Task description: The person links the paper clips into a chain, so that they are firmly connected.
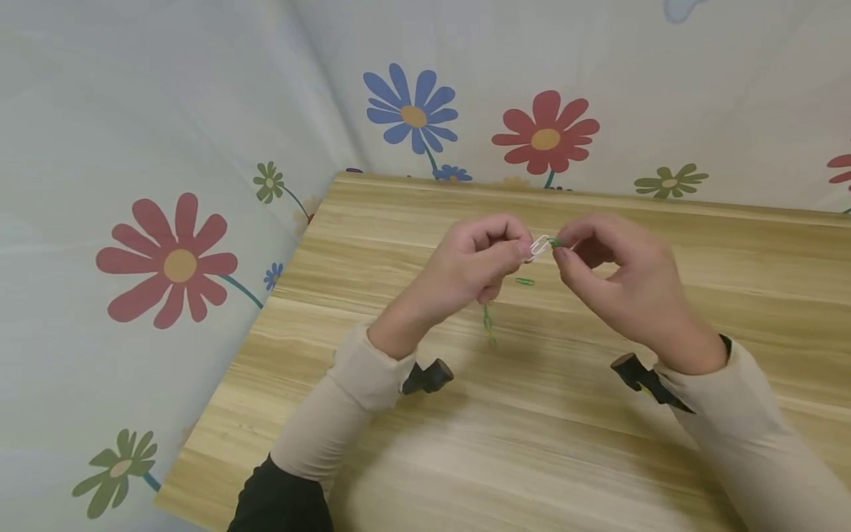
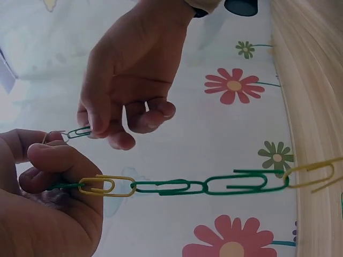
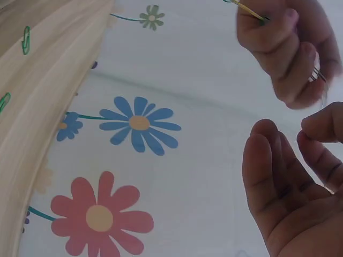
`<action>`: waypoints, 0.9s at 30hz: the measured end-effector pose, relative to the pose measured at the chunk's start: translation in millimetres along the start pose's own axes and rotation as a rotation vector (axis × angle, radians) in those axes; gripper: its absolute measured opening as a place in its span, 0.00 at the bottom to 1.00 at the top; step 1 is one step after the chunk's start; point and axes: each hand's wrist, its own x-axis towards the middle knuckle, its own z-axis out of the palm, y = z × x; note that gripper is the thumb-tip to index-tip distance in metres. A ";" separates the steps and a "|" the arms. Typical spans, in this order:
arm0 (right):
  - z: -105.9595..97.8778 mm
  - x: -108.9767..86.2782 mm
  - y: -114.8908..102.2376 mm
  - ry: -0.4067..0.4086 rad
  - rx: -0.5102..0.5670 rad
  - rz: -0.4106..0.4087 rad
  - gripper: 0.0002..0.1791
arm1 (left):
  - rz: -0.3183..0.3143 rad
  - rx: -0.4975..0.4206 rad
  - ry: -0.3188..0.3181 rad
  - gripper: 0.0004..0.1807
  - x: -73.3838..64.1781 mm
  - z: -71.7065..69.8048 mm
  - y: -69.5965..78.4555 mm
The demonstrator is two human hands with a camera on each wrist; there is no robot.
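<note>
My left hand (image 1: 475,262) pinches a white paper clip (image 1: 540,246) between thumb and forefinger. From that hand hangs a chain of paper clips (image 1: 488,322); in the left wrist view, its linked green clips (image 2: 236,183) and yellow clips (image 2: 107,186) stretch across the frame. My right hand (image 1: 618,277) pinches a green paper clip (image 2: 79,131) against the end of the white one. Whether those two clips are linked, I cannot tell. In the right wrist view, the fingers of my right hand (image 3: 292,187) mostly hide the green clip.
A loose green paper clip (image 1: 525,281) lies on the wooden table (image 1: 532,458) below the hands. The right wrist view shows two green clips (image 3: 26,40) on the wood. A flower-printed cloth (image 1: 233,111) stands behind and left of the table.
</note>
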 end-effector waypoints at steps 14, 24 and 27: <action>-12.4 1.8 -15.8 0.004 0.106 -0.047 0.06 | 0.026 -0.102 -0.230 0.16 3.0 -2.1 -6.1; -9.5 1.7 -16.1 0.032 0.086 -0.054 0.06 | -0.012 -0.095 -0.175 0.10 3.2 -2.8 -7.1; -8.3 1.3 -10.4 0.031 0.061 -0.023 0.06 | 0.007 -0.067 -0.151 0.11 3.4 -5.5 -6.0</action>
